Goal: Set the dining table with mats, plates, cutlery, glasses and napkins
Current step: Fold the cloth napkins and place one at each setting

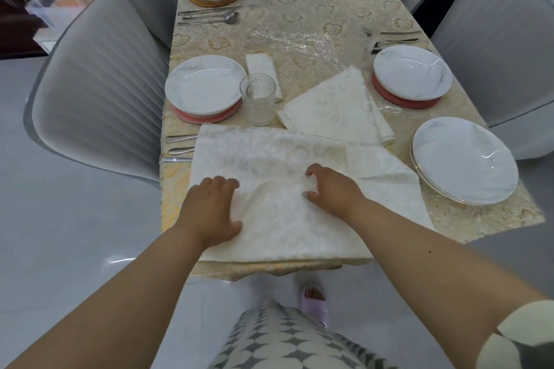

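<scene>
At the near end of the gold-patterned dining table (299, 18), my left hand (209, 207) lies flat with fingers spread on a large cream damask napkin (278, 219), while my right hand (332, 189) pinches a raised fold near its middle. The cloth, faintly floral and creased, is spread at lower centre, its long axis running left to right. A ribbed clear glass (258, 99) stands empty above it at centre, beside an empty white plate on a pink round mat (207, 90). A folded napkin stack (335, 108) lies at centre right, pointing diagonally.
</scene>
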A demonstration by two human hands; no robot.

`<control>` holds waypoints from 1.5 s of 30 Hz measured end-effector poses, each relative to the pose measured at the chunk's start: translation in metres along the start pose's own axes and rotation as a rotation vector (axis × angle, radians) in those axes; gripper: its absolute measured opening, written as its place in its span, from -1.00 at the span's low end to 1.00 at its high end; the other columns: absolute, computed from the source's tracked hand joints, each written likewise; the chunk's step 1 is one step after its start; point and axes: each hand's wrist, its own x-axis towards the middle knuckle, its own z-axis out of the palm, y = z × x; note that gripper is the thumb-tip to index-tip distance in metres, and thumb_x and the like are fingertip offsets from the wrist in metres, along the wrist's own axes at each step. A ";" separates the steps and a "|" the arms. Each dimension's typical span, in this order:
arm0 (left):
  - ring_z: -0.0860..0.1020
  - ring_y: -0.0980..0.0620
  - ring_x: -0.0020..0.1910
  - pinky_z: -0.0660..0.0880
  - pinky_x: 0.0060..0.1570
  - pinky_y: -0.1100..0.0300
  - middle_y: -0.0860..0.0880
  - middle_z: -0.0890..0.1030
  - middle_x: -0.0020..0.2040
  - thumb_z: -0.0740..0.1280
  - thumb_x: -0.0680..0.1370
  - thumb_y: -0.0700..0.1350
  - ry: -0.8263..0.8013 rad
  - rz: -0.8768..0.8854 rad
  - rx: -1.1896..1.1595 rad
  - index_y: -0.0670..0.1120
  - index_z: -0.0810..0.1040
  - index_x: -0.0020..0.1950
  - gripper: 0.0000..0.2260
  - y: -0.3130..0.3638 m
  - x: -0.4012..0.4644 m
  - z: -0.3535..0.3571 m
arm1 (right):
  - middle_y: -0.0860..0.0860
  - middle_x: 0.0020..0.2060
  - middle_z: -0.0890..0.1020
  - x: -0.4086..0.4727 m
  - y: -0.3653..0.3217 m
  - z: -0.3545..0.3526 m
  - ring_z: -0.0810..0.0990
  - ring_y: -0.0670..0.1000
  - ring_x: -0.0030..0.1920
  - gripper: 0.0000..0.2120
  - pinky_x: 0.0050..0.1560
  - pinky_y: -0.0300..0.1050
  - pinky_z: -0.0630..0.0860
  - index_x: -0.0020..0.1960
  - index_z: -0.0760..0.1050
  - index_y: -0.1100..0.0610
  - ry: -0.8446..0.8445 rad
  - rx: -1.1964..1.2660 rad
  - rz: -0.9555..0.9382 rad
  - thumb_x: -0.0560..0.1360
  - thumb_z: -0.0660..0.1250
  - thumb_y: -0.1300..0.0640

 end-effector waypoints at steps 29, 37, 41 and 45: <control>0.45 -0.26 0.18 0.38 0.16 -0.07 -0.23 0.50 0.18 0.44 0.47 -0.12 0.361 -0.401 -0.276 -0.15 0.51 0.27 -0.61 -0.011 -0.004 0.012 | 0.16 0.10 0.50 0.034 -0.019 -0.021 0.45 0.19 0.14 -0.69 0.07 0.03 0.35 0.19 0.43 0.20 0.567 -0.168 0.196 0.54 0.27 0.04; 0.45 -0.08 0.19 0.43 0.17 0.04 -0.08 0.40 0.19 0.21 0.59 0.16 -0.223 0.004 -0.257 0.18 0.15 0.53 -0.47 0.048 0.029 0.026 | 0.10 0.12 0.56 0.051 0.022 -0.060 0.48 0.15 0.20 -0.75 0.24 0.03 0.26 0.12 0.47 0.14 0.217 -0.243 0.536 0.49 0.19 0.09; 0.44 -0.08 0.19 0.43 0.15 0.05 -0.07 0.37 0.20 0.19 0.59 0.18 -0.299 -0.007 -0.248 0.24 0.08 0.54 -0.45 0.047 0.035 0.023 | 0.11 0.08 0.60 0.053 0.033 -0.070 0.52 0.17 0.16 -0.80 0.19 -0.02 0.32 0.05 0.50 0.15 0.264 -0.220 0.492 0.49 0.15 0.23; 0.45 -0.07 0.16 0.44 0.14 0.06 -0.06 0.37 0.17 0.19 0.59 0.18 -0.315 -0.017 -0.262 0.27 0.07 0.53 -0.46 0.049 0.038 0.022 | 0.05 0.12 0.59 0.053 0.039 -0.071 0.50 0.15 0.21 -0.66 0.21 0.02 0.33 0.15 0.52 0.10 0.155 -0.144 0.405 0.52 0.22 -0.09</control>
